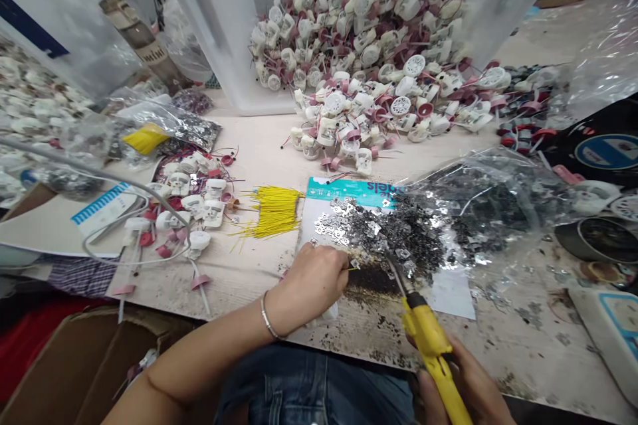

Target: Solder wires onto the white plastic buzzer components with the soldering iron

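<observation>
My left hand (312, 282) rests on the table's near edge, fingers pinched on a thin yellow wire (353, 269) beside a heap of small silver metal pieces (383, 229). My right hand (466, 388), at the bottom right, grips a yellow-handled soldering iron (433, 345); its tip reaches up into the silver pieces right beside the wire. A bundle of yellow wires (274, 210) lies left of the heap. The heap lies on a white sheet with a teal top (349, 189).
A big pile of white and maroon plastic parts (379, 80) spills from a tipped clear bin (234, 46) at the back. More such parts (192, 202) lie left, by a grey cable (100, 176). A clear bag (488, 206) holds more metal pieces. A cardboard box (74, 365) sits below left.
</observation>
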### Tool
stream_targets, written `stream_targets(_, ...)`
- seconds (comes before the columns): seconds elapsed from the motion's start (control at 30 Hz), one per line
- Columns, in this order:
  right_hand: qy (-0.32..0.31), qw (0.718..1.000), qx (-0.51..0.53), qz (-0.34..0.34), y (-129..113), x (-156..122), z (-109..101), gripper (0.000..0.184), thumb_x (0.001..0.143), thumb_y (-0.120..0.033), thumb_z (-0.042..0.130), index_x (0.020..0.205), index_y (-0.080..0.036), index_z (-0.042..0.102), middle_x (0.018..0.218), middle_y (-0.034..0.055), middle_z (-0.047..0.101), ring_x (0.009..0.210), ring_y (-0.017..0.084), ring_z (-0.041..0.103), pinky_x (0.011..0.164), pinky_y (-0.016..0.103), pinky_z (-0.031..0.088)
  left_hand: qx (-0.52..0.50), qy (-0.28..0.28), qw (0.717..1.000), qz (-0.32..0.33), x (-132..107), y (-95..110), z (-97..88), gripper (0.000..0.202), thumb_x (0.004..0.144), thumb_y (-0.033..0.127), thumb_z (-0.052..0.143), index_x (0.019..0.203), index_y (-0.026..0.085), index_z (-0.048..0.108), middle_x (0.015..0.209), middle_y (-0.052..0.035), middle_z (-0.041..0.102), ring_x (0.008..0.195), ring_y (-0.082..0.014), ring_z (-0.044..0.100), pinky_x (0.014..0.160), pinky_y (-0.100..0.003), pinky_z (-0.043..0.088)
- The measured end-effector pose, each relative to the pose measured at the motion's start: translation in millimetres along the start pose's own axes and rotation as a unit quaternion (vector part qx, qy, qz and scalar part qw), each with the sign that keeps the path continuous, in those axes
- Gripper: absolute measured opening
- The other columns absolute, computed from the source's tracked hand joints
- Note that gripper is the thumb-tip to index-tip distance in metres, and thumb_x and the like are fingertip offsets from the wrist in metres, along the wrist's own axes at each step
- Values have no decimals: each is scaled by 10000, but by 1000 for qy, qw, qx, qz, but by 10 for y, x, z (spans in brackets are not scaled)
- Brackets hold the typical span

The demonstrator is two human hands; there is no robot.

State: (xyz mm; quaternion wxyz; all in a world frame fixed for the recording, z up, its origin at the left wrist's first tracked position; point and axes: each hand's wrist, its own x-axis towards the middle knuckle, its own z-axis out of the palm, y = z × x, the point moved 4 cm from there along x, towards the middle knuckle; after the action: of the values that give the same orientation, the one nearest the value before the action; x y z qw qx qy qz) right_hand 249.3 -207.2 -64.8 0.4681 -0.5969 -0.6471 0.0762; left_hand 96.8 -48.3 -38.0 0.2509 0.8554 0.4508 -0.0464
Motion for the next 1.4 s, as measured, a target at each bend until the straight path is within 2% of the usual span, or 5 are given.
stream_targets(0.37,81,992,93,24,-277,476,468,243,731,-67,676,681,-195,476,1176,68,503,1117,166,571,826,268,573,-384,200,897,91,-318,-5,-158,126,851,230,630,833,157,732,792,-47,741,700,-126,672,652,-215,538)
stream_targets(0.53,-15,995,68,-66,-385,446,742,89,788,-100,611,797,-178,568,1241,82,474,1027,164,618,734,233,596,-218,293,925,103,-547,-337,-328,247,932,174,477,1107,155,651,830,-67,681,743,-126,634,664,-225,536)
stream_targets(0.83,79,997,12,0,-265,546,814,157,748,-65,665,762,-184,563,1195,66,493,1038,153,595,773,240,580,-68,163,953,247,-897,-376,-26,231,929,135,467,1077,135,644,737,-54,662,657,-134,587,625,-239,516)
stream_targets(1.07,27,997,46,-52,-275,543,867,120,783,-106,632,841,-187,564,1224,89,462,1081,191,581,762,296,602,-353,204,913,28,-665,-413,220,170,863,286,618,817,168,733,725,-52,719,658,-140,660,650,-235,541)
stream_targets(1.4,65,990,127,12,-417,500,900,211,738,14,609,760,-184,538,1205,65,473,1037,159,612,762,258,591,-302,163,939,41,-673,-378,206,167,881,164,548,891,151,714,802,-57,712,755,-148,640,714,-243,499)
